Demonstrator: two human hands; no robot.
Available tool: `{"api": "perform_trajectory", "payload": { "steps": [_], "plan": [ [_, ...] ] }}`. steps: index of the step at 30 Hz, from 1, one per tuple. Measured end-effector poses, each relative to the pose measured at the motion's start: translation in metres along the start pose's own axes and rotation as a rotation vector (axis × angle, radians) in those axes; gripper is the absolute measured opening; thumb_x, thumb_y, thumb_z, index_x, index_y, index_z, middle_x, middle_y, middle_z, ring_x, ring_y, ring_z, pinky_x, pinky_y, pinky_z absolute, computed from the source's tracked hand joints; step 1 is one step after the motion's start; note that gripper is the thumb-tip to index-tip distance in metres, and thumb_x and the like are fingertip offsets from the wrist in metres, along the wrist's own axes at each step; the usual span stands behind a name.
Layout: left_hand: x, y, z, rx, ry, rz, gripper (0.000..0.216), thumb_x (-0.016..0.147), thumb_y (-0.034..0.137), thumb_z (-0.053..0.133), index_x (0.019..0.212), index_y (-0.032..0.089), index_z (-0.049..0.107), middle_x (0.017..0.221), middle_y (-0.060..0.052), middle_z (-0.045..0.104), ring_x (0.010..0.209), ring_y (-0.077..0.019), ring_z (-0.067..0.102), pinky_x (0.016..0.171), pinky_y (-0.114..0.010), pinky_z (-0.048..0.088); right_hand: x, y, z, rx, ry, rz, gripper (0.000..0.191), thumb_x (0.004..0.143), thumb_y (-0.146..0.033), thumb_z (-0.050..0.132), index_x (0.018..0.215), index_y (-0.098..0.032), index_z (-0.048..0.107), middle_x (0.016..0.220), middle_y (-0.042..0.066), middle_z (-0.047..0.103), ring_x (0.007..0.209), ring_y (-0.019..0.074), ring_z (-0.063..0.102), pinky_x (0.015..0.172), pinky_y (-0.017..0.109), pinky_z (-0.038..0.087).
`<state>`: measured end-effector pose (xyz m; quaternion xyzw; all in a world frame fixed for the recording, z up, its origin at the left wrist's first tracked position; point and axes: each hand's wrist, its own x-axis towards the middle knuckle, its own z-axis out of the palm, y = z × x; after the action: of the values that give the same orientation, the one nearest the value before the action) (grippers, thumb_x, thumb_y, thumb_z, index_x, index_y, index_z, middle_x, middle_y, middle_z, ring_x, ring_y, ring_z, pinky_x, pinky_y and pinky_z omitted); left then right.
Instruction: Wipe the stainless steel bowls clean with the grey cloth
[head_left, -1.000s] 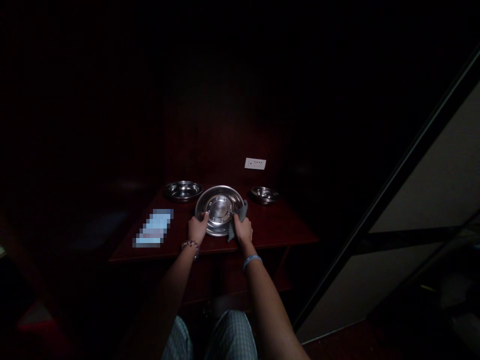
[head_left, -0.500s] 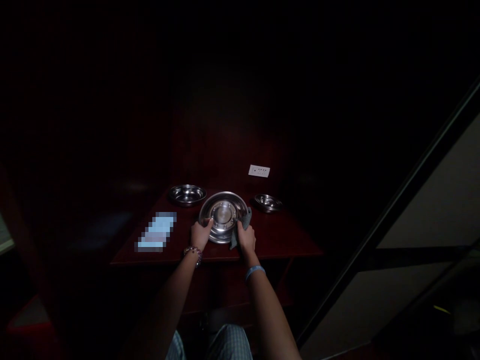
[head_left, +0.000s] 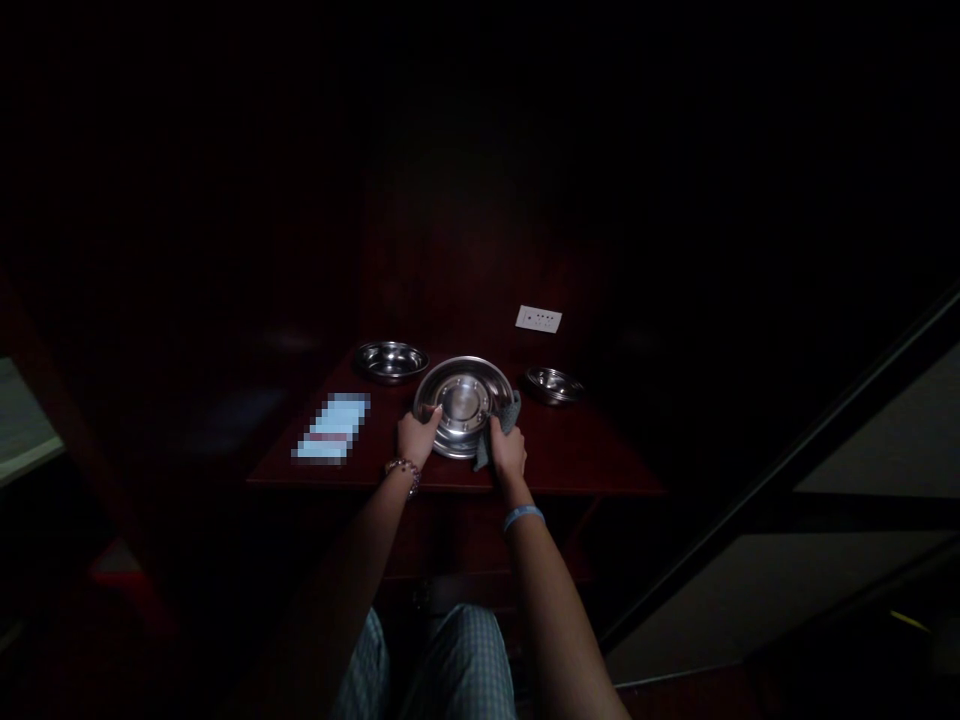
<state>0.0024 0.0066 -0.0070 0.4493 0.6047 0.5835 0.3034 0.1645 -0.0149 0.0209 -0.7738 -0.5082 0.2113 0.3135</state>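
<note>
A round steel plate [head_left: 463,400] is tilted up toward me on a dark red table [head_left: 570,460], near its front edge. My left hand [head_left: 417,437] grips the plate's left rim. My right hand [head_left: 508,453] holds a grey cloth [head_left: 501,425] pressed against the plate's right rim. The room is very dark, so fine detail is lost.
A steel bowl [head_left: 390,360] sits behind the plate to the left and a smaller one [head_left: 553,384] to the right. A blurred light-blue flat object [head_left: 332,429] lies at the table's left. A white socket plate [head_left: 538,319] is on the back wall. A dark slanted frame [head_left: 787,470] stands at right.
The view has shifted, so everything sits slightly right and higher. Both hands keep their hold on the plate and cloth; my left thumb has crept a little further onto the rim.
</note>
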Motion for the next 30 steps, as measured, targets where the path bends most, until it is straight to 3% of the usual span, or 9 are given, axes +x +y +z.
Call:
{"api": "perform_trajectory", "payload": {
  "steps": [30],
  "plan": [
    [-0.0019, 0.0007, -0.0032, 0.056, -0.034, 0.015, 0.018, 0.088, 0.023, 0.068, 0.094, 0.011, 0.08, 0.099, -0.017, 0.081, 0.097, -0.0249, 0.077, 0.081, -0.027, 0.054, -0.0033, 0.0, -0.0033, 0.072, -0.007, -0.029, 0.056, 0.101, -0.053, 0.041, 0.124, -0.014, 0.073, 0.123, 0.02, 0.074, 0.119, 0.0323, 0.07, 0.101, 0.038, 0.052]
  ]
}}
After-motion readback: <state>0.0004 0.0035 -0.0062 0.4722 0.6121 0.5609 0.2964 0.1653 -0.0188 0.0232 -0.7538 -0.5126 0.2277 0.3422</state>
